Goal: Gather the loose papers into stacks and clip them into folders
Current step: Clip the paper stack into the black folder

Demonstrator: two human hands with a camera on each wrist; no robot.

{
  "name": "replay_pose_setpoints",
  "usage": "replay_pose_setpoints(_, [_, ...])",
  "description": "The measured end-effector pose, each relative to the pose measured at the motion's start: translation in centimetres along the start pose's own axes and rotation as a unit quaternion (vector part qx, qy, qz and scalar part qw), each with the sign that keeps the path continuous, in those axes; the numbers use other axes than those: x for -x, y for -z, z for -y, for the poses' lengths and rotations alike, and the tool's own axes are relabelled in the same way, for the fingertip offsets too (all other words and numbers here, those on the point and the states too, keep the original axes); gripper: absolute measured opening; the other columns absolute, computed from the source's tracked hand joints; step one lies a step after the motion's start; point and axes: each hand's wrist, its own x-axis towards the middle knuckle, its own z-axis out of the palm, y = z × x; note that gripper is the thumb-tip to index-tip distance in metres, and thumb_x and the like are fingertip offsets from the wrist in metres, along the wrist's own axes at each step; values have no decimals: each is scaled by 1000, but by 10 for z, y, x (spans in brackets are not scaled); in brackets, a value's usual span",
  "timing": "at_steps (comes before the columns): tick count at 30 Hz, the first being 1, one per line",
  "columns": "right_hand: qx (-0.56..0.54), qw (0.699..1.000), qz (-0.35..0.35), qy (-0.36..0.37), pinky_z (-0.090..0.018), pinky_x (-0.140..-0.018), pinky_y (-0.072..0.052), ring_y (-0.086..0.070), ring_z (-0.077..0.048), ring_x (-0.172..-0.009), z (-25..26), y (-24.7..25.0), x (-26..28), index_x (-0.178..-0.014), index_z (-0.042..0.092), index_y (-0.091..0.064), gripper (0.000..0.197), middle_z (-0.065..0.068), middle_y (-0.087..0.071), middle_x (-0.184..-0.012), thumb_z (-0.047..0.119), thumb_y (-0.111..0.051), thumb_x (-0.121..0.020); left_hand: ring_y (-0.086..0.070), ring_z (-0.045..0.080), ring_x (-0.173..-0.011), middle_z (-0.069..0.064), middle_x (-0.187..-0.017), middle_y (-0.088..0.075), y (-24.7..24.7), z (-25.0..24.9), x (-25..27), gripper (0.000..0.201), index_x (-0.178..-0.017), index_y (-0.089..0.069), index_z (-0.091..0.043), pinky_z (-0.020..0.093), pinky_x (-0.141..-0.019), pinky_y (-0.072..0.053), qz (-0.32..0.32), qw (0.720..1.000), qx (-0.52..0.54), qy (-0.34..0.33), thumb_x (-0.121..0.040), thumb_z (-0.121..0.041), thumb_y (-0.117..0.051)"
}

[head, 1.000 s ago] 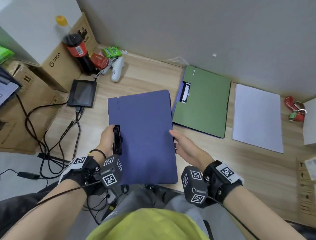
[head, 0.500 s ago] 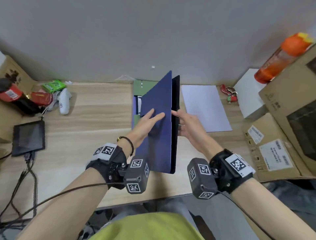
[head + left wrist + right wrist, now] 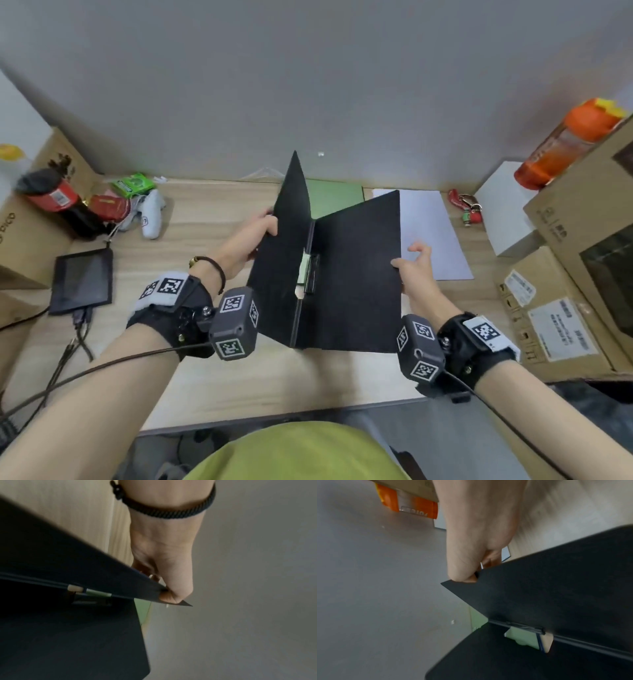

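I've got the dark folder [image 3: 346, 274] spread in a V above the desk [image 3: 205, 246], left hand [image 3: 246, 240] pinching the left cover's edge, right hand [image 3: 416, 270] pinching the right. Stiff matte board, spring clip [image 3: 310, 274] at the spine. Next, I judge: lay it flat, fetch the white paper stack [image 3: 435, 236] just beyond my right hand.

You wore a black strap on each bare forearm, each topped with a white patch printed with a black square code. A dark grey camera block [image 3: 234, 329] carrying white-framed square codes sat at 3 o'clock of your left strap, and a matching block [image 3: 420, 348] sat at 9 o'clock of your right strap. Silver screws fixed both blocks. A thin black cable trailed from each block. A black braided cord bracelet [image 3: 213, 274] circled your left wrist. Your top was yellow-green.
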Motion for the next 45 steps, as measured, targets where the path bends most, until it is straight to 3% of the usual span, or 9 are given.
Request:
replay_pose_setpoints(4, [10, 998, -40, -50, -15, -37, -39, -50, -22, -65, -22, 10, -8, -114, 18, -41, 35, -5, -52, -74, -7, -37, -90, -50, 21, -42, 13, -55, -49, 51, 33, 11, 9, -62, -49, -3, 17, -44, -40, -134, 987, 1, 84, -61, 3, -42])
replay_pose_setpoints(9, [62, 994, -41, -78, -6, -35, -35, -49, -16, -65, -56, 19, 4, -118, 4, -59, 38, -7, -57, -84, -13, -38, -90, -43, 29, -48, 1, -25, -39, 85, 103, 34, 35, -31, -42, -1, 22, -51, -40, -252, 955, -71, 141, -65, 3, -40])
replay_pose_setpoints(14, [64, 988, -39, -135, -10, -31, -35, -46, -15, -58, -87, 12, 23, -124, -2, -54, 41, -3, -52, -69, -15, -34, -91, -57, 35, -76, 19, -67, -63, 95, 167, 49, 19, -78, -61, 3, 33, -74, -43, -328, 922, -107, 177, -72, -9, -49])
replay_pose_setpoints(18, [74, 986, -33, -148, -12, -29, -35, -50, -17, -54, -100, -2, 25, -121, 6, -47, 35, -8, -52, -67, -11, -40, -91, -28, 36, -140, 23, -150, -32, 94, 200, 49, 79, -150, -29, -11, 40, -115, -23, -310, 910, -218, 166, -80, -6, -66])
replay_pose_setpoints(21, [96, 986, -20, -135, -11, -29, -31, -49, -15, -47, -104, -11, 21, -115, 2, -49, 29, -1, -55, -47, -10, -45, -89, -3, 35, -147, 14, -161, -9, 81, 206, 46, 87, -151, -24, -32, 47, -118, -13, -205, 914, -298, 183, -81, -29, -74])
replay_pose_setpoints(24, [108, 986, -14, -124, -9, -33, -35, -49, -14, -58, -101, -10, 17, -113, 2, -51, 28, -3, -56, -63, -10, -44, -89, 14, 34, -147, 5, -163, 8, 67, 202, 46, 92, -150, -19, -40, 56, -117, -6, -165, 907, -322, 216, -78, -42, -75])
replay_pose_setpoints(35, [122, 975, 35, -183, -26, -66, -45, -45, -9, -64, -119, -4, 11, -103, 17, -51, 30, -2, -53, -79, -7, -38, -91, 15, 35, -147, 9, -162, 9, 49, 221, 41, 92, -153, -14, -34, 56, -116, 3, -193, 895, -366, 164, -81, -48, -70])
replay_pose_setpoints(40, [99, 975, 39, -195, -24, -60, -34, -39, -12, -61, -124, -6, 0, -90, 19, -50, 22, -1, -46, -73, -1, -41, -92, 8, 35, -148, 10, -162, -1, 35, 209, 35, 78, -151, -27, -27, 55, -117, -2, -232, 909, -306, 162, -84, -15, -65])
replay_pose_setpoints(45, [47, 973, 33, -225, -31, -77, -42, -47, -14, -70, -131, 5, -14, -113, 17, -41, 27, -3, -53, -83, 1, -44, -92, -18, 35, -144, 17, -153, -21, -12, 175, 11, 58, -135, -51, -15, 45, -118, -17, -228, 941, -235, 84, -80, 5, -51])
